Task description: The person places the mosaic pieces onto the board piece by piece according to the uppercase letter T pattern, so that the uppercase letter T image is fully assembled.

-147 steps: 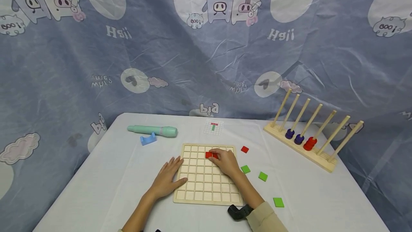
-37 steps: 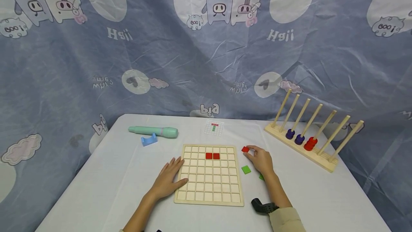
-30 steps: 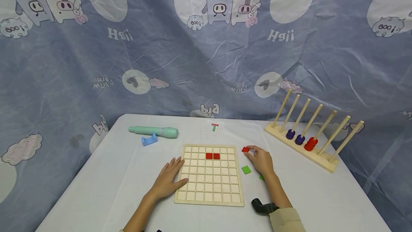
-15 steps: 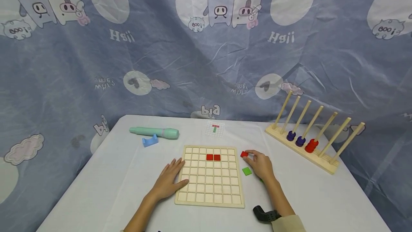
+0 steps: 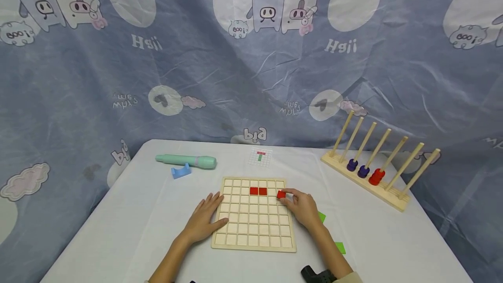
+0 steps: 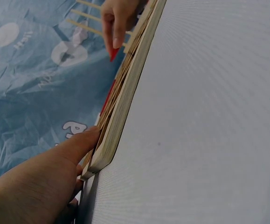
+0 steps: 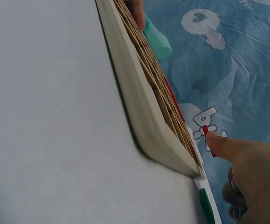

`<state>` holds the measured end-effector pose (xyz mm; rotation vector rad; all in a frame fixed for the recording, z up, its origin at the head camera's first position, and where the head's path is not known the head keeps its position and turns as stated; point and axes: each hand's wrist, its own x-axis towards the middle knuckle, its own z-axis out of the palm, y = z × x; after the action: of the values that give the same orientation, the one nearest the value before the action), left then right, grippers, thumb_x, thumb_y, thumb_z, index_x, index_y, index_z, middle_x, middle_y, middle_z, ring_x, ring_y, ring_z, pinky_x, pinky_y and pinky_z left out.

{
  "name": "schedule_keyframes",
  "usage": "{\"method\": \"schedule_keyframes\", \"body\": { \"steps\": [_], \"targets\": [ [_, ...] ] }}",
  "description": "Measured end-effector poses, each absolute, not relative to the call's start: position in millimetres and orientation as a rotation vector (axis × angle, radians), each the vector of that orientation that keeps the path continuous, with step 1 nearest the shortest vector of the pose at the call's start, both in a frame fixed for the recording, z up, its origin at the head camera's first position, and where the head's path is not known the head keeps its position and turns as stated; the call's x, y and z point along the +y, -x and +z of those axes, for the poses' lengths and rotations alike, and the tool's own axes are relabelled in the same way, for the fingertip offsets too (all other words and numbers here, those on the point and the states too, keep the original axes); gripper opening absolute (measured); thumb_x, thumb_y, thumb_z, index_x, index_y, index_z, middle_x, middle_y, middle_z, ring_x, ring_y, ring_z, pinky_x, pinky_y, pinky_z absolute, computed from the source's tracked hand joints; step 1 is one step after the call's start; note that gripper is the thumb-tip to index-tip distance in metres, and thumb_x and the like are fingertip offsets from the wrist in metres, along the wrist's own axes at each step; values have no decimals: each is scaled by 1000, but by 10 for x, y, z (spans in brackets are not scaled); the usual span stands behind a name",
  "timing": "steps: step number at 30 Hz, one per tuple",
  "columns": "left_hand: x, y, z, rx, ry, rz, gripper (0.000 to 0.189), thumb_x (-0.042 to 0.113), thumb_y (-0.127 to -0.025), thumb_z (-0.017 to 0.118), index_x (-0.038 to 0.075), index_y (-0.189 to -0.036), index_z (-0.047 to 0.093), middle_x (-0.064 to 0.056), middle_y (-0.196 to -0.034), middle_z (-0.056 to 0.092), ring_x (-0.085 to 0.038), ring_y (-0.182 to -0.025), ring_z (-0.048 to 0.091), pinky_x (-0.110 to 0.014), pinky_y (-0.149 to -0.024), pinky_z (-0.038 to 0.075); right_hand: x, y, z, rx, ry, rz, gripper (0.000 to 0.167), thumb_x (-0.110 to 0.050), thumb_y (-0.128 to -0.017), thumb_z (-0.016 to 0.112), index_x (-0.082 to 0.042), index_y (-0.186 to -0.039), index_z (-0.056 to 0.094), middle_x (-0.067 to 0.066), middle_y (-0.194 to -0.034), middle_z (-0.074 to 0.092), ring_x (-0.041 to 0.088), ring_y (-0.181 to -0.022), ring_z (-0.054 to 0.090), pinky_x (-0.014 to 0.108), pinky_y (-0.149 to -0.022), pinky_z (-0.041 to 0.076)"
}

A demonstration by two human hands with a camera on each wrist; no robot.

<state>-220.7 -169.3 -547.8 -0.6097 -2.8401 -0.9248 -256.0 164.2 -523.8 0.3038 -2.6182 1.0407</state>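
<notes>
A wooden grid board (image 5: 253, 242) lies on the white table, with two red square tiles (image 5: 258, 191) side by side in its second row from the back. My right hand (image 5: 301, 208) pinches another red tile (image 5: 280, 194) between thumb and finger, above the board's right side. In the right wrist view this tile (image 7: 205, 130) shows at the tip of the thumb, raised over the board. My left hand (image 5: 205, 219) rests with spread fingers on the board's left edge; the left wrist view shows its thumb (image 6: 86, 140) over the rim.
Green tiles (image 5: 340, 247) lie to the right, partly hidden by the right arm. Behind the board is a small pattern card (image 5: 260, 157). A green pen-like tube (image 5: 186, 160) and blue holder (image 5: 181, 171) lie back left; a wooden peg rack (image 5: 365, 180) with beads stands right.
The right hand has picked up the red tile from the table right of the board and carried it left over the board. Earlier it released the second red tile there. The left hand stays put.
</notes>
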Motion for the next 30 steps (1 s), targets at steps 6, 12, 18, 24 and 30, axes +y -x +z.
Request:
{"method": "schedule_keyframes", "body": {
  "steps": [6,12,18,24,30],
  "targets": [
    [-1679,2209,-5478,-2836,609,-938,77,54,-85,57,11,-144,32,-7,-150,25,-27,-139,14,-44,-111,6,1405,2549,-5244,-2635,-426,1114,31,-29,-81,71,-16,-108,69,-11,-46,32,5,-41,27,61,-99,27],
    [-1668,2217,-5475,-2840,613,-930,77,54,-85,56,11,-144,32,-6,-150,25,-26,-139,13,-45,-111,7,1183,2601,-5267,-2641,-518,1108,32,-32,-81,70,-16,-109,69,-12,-45,29,3,-41,24,49,-90,38],
    [-1691,2208,-5466,-2838,612,-928,76,52,-85,57,11,-144,32,-7,-150,25,-27,-139,14,-45,-111,7,926,2695,-5278,-2625,-575,1118,33,-31,-81,70,-17,-110,69,-13,-45,26,2,-44,21,51,-74,45],
    [-1707,2192,-5465,-2837,608,-926,76,52,-85,58,10,-144,33,-8,-149,26,-28,-139,15,-46,-111,8,714,2789,-5290,-2609,-621,1051,31,-31,-82,69,-15,-109,69,-14,-45,26,3,-43,18,37,-55,43],
    [-1695,2197,-5462,-2825,621,-925,76,52,-85,58,10,-144,33,-8,-149,27,-28,-138,16,-46,-111,8,642,2853,-5289,-2628,-605,1023,30,-26,-81,71,-13,-108,69,-13,-43,30,4,-41,18,26,-43,31]
  ]
}}
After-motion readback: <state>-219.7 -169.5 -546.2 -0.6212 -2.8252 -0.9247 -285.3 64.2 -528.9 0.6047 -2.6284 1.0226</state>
